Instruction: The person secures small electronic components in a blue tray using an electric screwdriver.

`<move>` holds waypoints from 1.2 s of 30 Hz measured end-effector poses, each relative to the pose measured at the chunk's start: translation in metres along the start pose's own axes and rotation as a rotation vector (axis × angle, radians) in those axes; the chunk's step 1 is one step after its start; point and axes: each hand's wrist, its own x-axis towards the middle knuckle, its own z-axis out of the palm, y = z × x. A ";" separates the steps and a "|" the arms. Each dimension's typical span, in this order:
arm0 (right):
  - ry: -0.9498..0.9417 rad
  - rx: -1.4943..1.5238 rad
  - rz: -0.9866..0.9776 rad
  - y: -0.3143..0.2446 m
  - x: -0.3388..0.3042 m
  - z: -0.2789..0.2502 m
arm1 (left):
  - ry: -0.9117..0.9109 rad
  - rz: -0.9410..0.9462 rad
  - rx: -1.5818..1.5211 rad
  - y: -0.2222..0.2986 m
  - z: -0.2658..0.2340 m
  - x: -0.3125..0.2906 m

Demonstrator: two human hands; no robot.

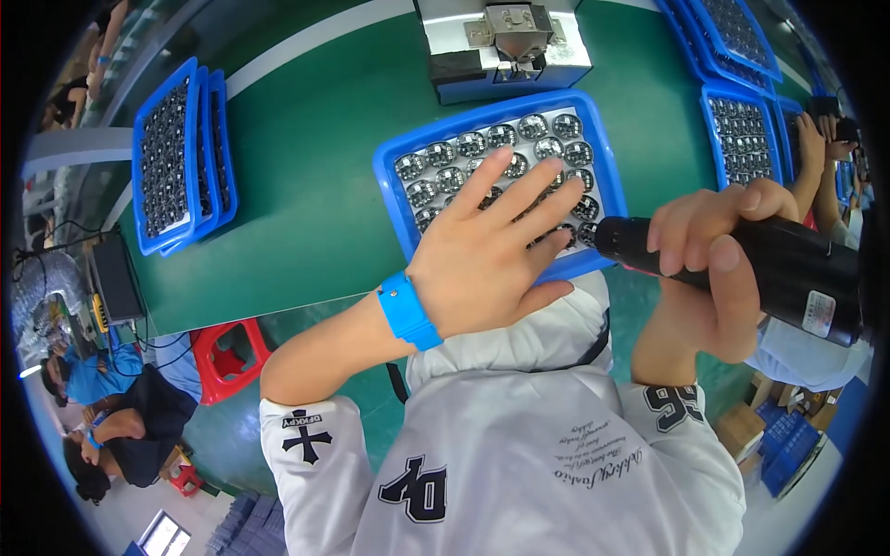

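My left hand (491, 246), with a blue band on its wrist, lies with fingers spread over the blue tray (389, 199). Beneath and around those fingers sit rows of round, shiny, clear-and-dark parts (502, 137) on a white insert; some are hidden by the hand. My right hand (718, 250) is wrapped round a thick black electric screwdriver (797, 259). Its narrower nose points left, at the round part in the tray's near right corner. Whether the tip touches that part I cannot tell.
Beyond the tray stands a metal fixture (519, 56) on the green table (306, 176). Stacked blue trays of parts rest at left (171, 153) and far right (742, 134). A red stool (230, 361) is below the left edge. Other people work on both sides.
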 end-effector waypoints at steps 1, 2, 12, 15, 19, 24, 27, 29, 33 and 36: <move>0.015 0.006 0.003 0.001 0.000 0.001 | 0.011 -0.002 -0.007 0.000 0.001 0.000; 0.027 0.016 0.006 0.002 0.000 0.001 | 0.010 -0.004 -0.006 0.000 0.002 -0.001; -0.023 0.031 0.008 0.017 0.002 0.001 | 0.069 -0.017 -0.062 -0.003 0.004 -0.002; -0.024 0.007 0.022 0.018 0.003 0.006 | 0.100 -0.015 -0.082 -0.005 0.006 -0.003; -0.069 -0.088 0.002 0.017 0.008 0.011 | 0.098 -0.025 -0.099 -0.005 0.007 -0.003; -0.071 -0.116 0.035 0.014 0.008 0.014 | 0.091 -0.037 -0.111 -0.006 0.007 -0.004; -0.076 -0.145 0.036 0.013 0.007 0.014 | 0.080 -0.042 -0.122 -0.007 0.008 -0.004; -0.093 -0.136 0.051 0.013 0.008 0.016 | 0.075 -0.047 -0.125 -0.008 0.009 -0.004; -0.086 -0.143 0.054 0.011 0.009 0.015 | 0.083 -0.042 -0.125 -0.008 0.009 -0.002; -0.107 -0.174 0.066 0.012 0.009 0.017 | 0.090 -0.046 -0.110 -0.007 0.010 -0.004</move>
